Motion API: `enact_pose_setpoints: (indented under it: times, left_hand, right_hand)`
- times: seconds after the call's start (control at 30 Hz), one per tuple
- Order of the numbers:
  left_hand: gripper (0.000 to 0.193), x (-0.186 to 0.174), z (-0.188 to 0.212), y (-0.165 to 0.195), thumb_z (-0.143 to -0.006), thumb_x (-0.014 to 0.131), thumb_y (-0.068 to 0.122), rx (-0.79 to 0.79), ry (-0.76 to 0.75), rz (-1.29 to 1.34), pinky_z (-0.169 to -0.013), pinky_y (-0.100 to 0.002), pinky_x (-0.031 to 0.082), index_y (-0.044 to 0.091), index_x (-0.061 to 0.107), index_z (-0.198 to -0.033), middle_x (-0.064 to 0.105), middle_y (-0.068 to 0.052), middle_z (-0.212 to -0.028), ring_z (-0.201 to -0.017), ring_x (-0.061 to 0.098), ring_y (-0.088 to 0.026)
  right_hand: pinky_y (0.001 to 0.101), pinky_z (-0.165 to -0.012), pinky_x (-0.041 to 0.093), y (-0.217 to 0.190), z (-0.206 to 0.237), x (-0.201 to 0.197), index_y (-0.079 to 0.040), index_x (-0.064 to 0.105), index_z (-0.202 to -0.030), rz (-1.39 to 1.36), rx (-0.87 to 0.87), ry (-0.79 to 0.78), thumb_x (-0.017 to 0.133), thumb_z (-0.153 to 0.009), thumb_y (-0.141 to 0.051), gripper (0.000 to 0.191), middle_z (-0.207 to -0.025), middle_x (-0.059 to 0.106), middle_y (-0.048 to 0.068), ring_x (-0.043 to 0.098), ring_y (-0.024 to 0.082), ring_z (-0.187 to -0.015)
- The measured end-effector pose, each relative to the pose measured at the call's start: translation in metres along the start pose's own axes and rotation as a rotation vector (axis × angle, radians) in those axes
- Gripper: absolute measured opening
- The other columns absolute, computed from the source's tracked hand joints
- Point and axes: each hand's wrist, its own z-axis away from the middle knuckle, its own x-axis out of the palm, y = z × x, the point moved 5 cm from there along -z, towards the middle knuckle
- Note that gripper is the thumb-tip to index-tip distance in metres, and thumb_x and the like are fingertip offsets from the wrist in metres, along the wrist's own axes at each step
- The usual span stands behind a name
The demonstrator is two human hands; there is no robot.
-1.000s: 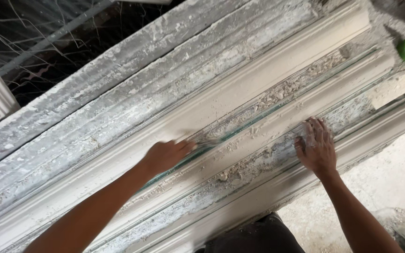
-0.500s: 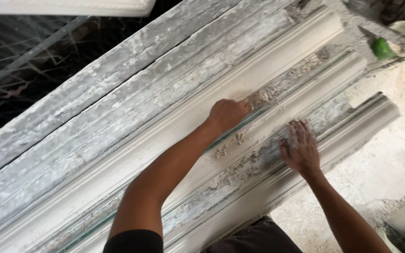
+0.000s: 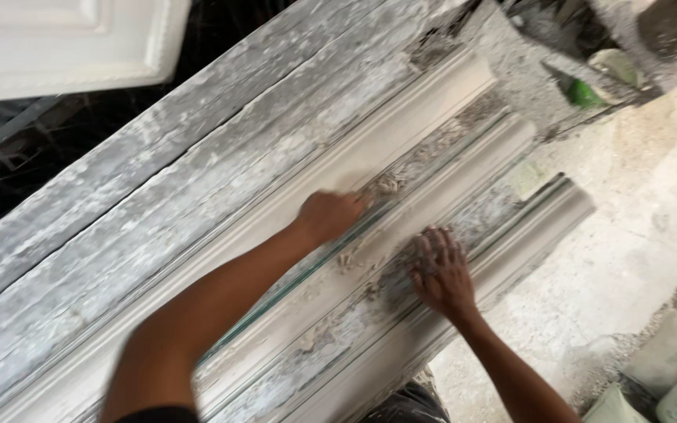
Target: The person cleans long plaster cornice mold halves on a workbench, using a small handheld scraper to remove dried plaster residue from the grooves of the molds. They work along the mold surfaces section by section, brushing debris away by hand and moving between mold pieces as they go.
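A long white plaster moulding [image 3: 432, 117] lies diagonally on a grey, plaster-caked workbench [image 3: 158, 211]. My left hand [image 3: 329, 215] is curled into a loose fist and presses on the moulding's middle channel, where wet crumbs of plaster [image 3: 389, 188] and a thin green-edged strip [image 3: 315, 270] lie. Whether it grips a small tool is hidden by the fingers. My right hand [image 3: 439, 270] rests flat, fingers spread, on the lower channel beside a second moulded ridge [image 3: 542, 227].
A white moulded panel [image 3: 64, 43] stands at the top left over a dark netted gap. A green-handled tool [image 3: 585, 94] lies at the top right. Dusty concrete floor [image 3: 636, 235] spreads to the right, with filled sacks [image 3: 675, 376] at the bottom right.
My left hand has slid up along the moulding's channel toward its far end. My right hand has followed a short way along the lower channel, still flat.
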Motion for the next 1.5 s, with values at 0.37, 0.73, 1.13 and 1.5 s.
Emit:
enact_pose_setpoints:
  times: [0.37, 0.73, 1.13, 1.5]
  left_hand:
    - [0.037, 0.003, -0.061, 0.007, -0.104, 0.049, 0.028, -0.101, -0.031, 0.155, -0.072, -0.049, 0.059, 0.016, 0.058, -0.138, 0.071, -0.006, -0.119, -0.091, 0.072, -0.033]
    - [0.027, -0.011, -0.212, 0.035, -0.099, 0.055, 0.018, -0.010, 0.108, -0.088, -0.053, -0.045, 0.056, 0.016, 0.065, -0.124, 0.072, -0.004, -0.097, -0.068, 0.072, -0.028]
    - [0.028, -0.037, -0.275, 0.053, -0.097, 0.056, 0.014, 0.004, 0.161, -0.104, -0.050, -0.046, 0.058, 0.009, 0.067, -0.122, 0.073, -0.010, -0.088, -0.065, 0.073, -0.031]
    - [0.046, -0.079, -0.096, 0.052, -0.100, 0.056, 0.026, -0.435, 0.071, 0.584, -0.070, -0.051, 0.054, 0.004, 0.051, -0.140, 0.072, -0.019, -0.091, -0.083, 0.070, -0.037]
  right_hand:
    - [0.0593, -0.123, 0.016, 0.037, 0.000, 0.005, -0.019, 0.035, -0.157, -0.192, -0.067, -0.134, 0.054, -0.100, -0.043, 0.064, -0.166, 0.022, 0.016, 0.016, 0.040, -0.153]
    - [0.0558, -0.123, 0.017, 0.255, -0.096, -0.049, -0.006, 0.032, -0.156, -0.064, 0.010, 0.167, 0.038, -0.101, -0.050, 0.070, -0.166, 0.026, 0.019, 0.021, 0.037, -0.154]
    - [0.0566, -0.119, 0.028, 0.236, -0.100, -0.087, -0.006, 0.036, -0.155, -0.126, 0.034, 0.160, 0.047, -0.099, -0.043, 0.068, -0.162, 0.035, 0.018, 0.032, 0.039, -0.150]
    - [0.0568, -0.117, 0.033, 0.241, -0.095, -0.073, -0.003, 0.039, -0.153, -0.153, 0.047, 0.163, 0.050, -0.099, -0.041, 0.067, -0.162, 0.038, 0.018, 0.044, 0.040, -0.142]
